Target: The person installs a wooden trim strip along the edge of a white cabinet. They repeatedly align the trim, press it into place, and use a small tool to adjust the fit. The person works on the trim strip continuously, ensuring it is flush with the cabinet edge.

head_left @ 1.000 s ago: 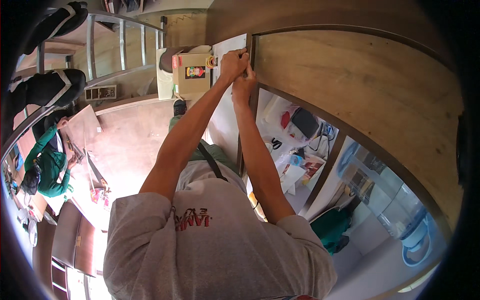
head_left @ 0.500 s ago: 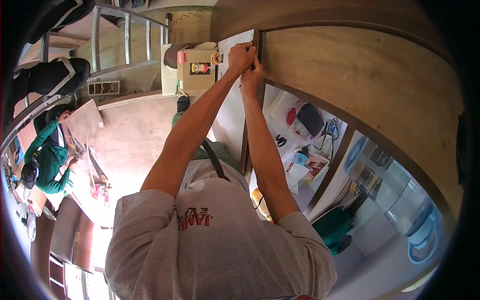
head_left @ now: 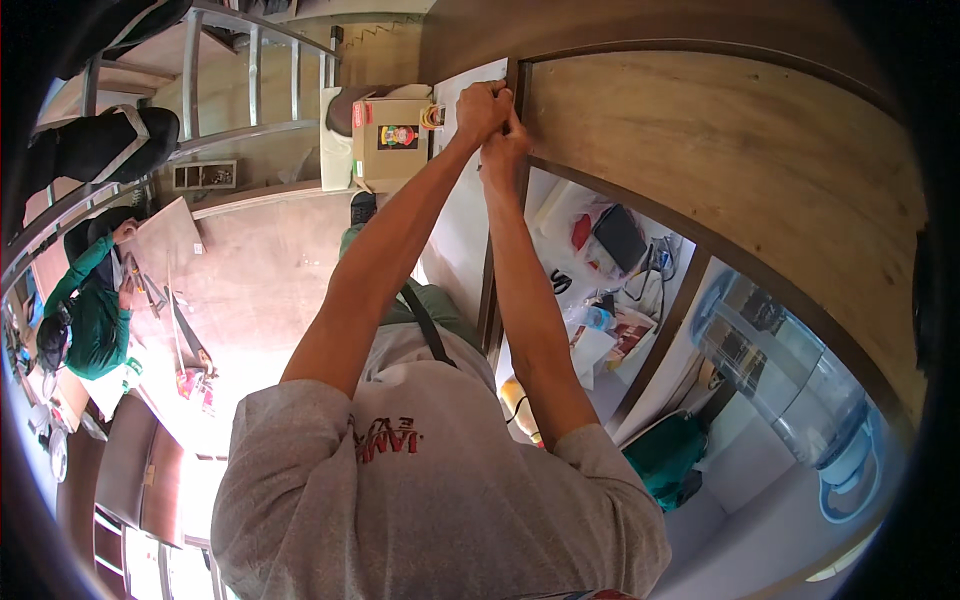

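Both arms stretch out to the upper end of a white panel [head_left: 452, 225], where it meets a dark brown edge strip [head_left: 524, 80]. My left hand [head_left: 481, 112] is closed with its fingertips pressed at that edge. Just below and to the right, my right hand [head_left: 505, 152] is also closed, its index finger reaching up against the left hand's fingers. Anything pinched between them is too small or hidden to make out. A wide wooden panel [head_left: 700, 130] lies right of the hands. A cardboard box [head_left: 395, 165] with a colourful sticker stands to their left.
Open compartments on the right hold a black pouch [head_left: 620, 238], bags, papers and a large clear water bottle [head_left: 785, 365]. At the left are a metal ladder [head_left: 255, 75] with someone's dark-clad legs, a co-worker in green [head_left: 98, 335], and a handsaw [head_left: 190, 335] on a board.
My hands stay at the same place on the edge with almost no visible movement. At the left, the co-worker's lower hand has moved up, and the view has shifted slightly.
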The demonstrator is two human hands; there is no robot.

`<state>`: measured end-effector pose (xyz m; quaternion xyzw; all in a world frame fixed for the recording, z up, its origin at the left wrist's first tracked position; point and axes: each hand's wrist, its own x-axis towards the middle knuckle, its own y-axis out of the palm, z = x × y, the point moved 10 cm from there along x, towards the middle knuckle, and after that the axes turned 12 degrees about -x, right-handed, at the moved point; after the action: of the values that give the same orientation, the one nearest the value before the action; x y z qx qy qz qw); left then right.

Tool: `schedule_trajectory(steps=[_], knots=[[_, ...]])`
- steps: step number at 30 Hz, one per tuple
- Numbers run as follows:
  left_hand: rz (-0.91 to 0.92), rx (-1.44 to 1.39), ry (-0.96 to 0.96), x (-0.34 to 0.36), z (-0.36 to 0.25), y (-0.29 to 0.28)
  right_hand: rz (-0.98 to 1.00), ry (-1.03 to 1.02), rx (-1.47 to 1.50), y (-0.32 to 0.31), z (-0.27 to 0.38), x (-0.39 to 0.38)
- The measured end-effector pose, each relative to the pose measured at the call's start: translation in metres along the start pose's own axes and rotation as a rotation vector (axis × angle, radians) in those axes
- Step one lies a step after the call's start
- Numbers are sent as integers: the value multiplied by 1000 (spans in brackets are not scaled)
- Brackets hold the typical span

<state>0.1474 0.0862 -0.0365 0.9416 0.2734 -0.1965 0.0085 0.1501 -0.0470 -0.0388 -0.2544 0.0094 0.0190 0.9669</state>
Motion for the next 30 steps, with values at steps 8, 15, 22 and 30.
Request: schedule_trajectory(steps=[8,15,22,30], knots=[[6,-18,39,7,6,2,18,-10,-13,-2,30,1],[-23,-29,40,5,0,6,-14,-20,-76,-10,22,2],[-6,-28,18,12,4,5,31,-35,25,0,20,9],[-15,7,29,12,-3,9,14,-25,-23,-5,12,13]])
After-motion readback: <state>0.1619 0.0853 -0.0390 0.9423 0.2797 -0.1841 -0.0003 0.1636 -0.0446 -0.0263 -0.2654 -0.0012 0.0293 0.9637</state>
